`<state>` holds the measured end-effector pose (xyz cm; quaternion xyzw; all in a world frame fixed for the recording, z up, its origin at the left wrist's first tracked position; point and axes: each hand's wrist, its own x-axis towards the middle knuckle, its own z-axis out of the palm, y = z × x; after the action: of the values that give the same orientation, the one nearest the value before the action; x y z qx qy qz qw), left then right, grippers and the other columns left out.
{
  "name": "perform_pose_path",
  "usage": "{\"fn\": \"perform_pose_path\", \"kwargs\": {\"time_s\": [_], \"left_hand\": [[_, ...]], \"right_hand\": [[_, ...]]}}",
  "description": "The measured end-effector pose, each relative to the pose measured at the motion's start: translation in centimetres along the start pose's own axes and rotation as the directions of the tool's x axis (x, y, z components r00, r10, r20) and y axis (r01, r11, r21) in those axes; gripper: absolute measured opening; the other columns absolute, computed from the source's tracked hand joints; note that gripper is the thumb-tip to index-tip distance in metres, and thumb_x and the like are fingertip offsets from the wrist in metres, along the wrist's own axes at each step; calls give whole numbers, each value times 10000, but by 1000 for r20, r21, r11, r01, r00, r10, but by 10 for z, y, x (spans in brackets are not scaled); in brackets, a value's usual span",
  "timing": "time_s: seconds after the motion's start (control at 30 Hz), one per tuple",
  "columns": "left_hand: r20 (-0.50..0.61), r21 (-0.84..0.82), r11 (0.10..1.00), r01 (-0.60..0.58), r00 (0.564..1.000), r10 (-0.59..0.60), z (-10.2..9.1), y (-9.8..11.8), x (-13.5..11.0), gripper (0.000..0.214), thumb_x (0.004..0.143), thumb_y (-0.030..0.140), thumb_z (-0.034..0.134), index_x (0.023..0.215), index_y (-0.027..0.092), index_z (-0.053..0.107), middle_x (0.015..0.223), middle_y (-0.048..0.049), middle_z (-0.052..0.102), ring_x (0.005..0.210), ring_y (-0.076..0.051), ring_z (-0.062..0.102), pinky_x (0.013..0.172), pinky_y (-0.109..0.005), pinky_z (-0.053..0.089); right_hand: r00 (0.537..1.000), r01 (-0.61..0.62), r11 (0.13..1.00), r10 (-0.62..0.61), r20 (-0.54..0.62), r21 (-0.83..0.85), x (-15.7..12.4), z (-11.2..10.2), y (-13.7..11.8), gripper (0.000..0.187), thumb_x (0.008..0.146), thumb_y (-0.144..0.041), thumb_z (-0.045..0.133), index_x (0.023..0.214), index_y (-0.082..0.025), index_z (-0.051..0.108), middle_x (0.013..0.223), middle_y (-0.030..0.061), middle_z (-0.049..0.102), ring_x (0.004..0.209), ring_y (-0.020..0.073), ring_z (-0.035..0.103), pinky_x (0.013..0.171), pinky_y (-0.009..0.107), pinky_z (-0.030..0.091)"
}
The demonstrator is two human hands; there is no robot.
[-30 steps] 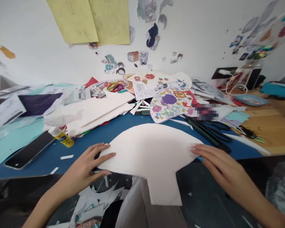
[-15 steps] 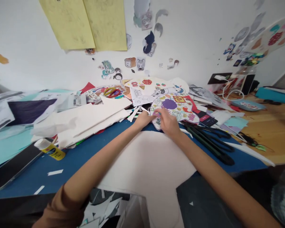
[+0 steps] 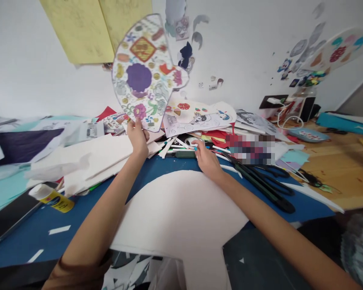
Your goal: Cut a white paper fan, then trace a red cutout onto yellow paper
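My left hand (image 3: 138,137) is closed on the lower edge of a colourful paper fan cutout (image 3: 151,96), holding it upright above the pile. The cutout carries drawn flowers, a purple patch in the middle and a red diamond. My right hand (image 3: 208,159) reaches to the front of the pile, its thumb and forefinger apart beside a white ring-shaped thing (image 3: 196,141), perhaps a tape roll. I cannot make out whether they touch it. A dark green cutter (image 3: 183,154) lies just left of these fingers. Below both arms lies a large blank white fan-shaped cutout (image 3: 181,209).
A yellow glue stick (image 3: 56,200) lies at left on the blue mat (image 3: 99,203). White sheets (image 3: 87,157) are stacked behind it. Black scissors (image 3: 272,187) lie at right. Another decorated fan (image 3: 199,108) leans at the wall. Paper scraps (image 3: 133,268) lie below the table edge.
The colourful cutout has been lifted off the pile, up and left, in my left hand. My right hand has let go of it and stays low, uncovering the cutter and the white ring-shaped thing.
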<state>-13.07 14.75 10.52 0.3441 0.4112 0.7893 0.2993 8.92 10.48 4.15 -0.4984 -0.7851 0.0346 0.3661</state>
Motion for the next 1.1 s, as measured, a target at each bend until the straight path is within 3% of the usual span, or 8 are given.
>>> {"fn": "perform_pose_path", "kwargs": {"time_s": [0.07, 0.13, 0.23, 0.4, 0.5, 0.57, 0.83, 1.1], "left_hand": [[-66, -40, 999, 22, 998, -25, -6, -4, 5, 233, 929, 233, 384, 725, 222, 272, 495, 131, 311, 283, -29, 308, 329, -164, 172], [-91, -41, 999, 36, 995, -40, -9, -7, 6, 218, 934, 233, 367, 738, 223, 274, 496, 133, 346, 288, -29, 341, 339, -154, 209], [-74, -33, 997, 63, 995, -65, -8, -8, 4, 211, 924, 222, 388, 729, 213, 309, 475, 127, 360, 296, -37, 370, 340, -156, 229], [3, 1, 996, 87, 996, -87, -6, -12, 0, 241, 904, 202, 430, 667, 188, 384, 428, 118, 304, 284, -35, 291, 320, -168, 180], [35, 22, 995, 97, 995, -98, -6, -14, -2, 249, 895, 201, 449, 650, 176, 414, 427, 112, 306, 289, -31, 273, 322, -167, 170], [45, 34, 994, 108, 993, -110, -6, -15, -3, 246, 888, 199, 460, 646, 170, 429, 434, 107, 323, 295, -29, 278, 327, -163, 177], [18, 43, 991, 128, 992, -129, -9, -18, 0, 244, 897, 195, 444, 655, 165, 451, 432, 98, 329, 305, -35, 268, 322, -172, 168], [47, 40, 988, 148, 988, -150, -9, -23, 1, 184, 880, 198, 467, 707, 154, 509, 460, 88, 350, 329, -33, 269, 330, -175, 167]], "right_hand": [[998, -56, 998, 57, -31, 18, 3, 2, 6, 286, 877, -206, 378, 1131, -184, 506, 899, 66, 621, 750, 173, 575, 629, 276, 384], [995, -95, 995, 95, -16, 39, 5, 2, 11, 191, 893, -277, 436, 984, -167, 563, 819, 37, 606, 700, 147, 559, 645, 280, 411], [991, -131, 989, 128, 40, 70, 5, 2, 15, 305, 936, -382, 415, 836, -147, 583, 648, -24, 546, 553, 98, 503, 618, 273, 434], [992, -124, 986, 124, 4, 108, 4, 2, 19, 253, 947, -330, 416, 1013, -138, 566, 760, -5, 569, 647, 105, 538, 677, 295, 466], [993, -108, 989, 111, -30, 99, 5, 0, 21, 218, 924, -314, 465, 885, -135, 583, 920, 36, 579, 809, 127, 553, 752, 320, 471], [994, -99, 991, 102, -31, 85, 6, -2, 23, 225, 910, -319, 494, 817, -135, 582, 917, 36, 585, 841, 134, 554, 771, 330, 472], [995, -99, 992, 100, -12, 82, 9, 3, 34, 249, 895, -375, 517, 887, -135, 585, 864, 24, 588, 800, 134, 562, 746, 331, 477], [960, -232, 955, 255, -113, 182, 8, 0, 26, 274, 888, -415, 499, 917, -146, 536, 844, 15, 539, 729, 120, 514, 686, 299, 444]]}}
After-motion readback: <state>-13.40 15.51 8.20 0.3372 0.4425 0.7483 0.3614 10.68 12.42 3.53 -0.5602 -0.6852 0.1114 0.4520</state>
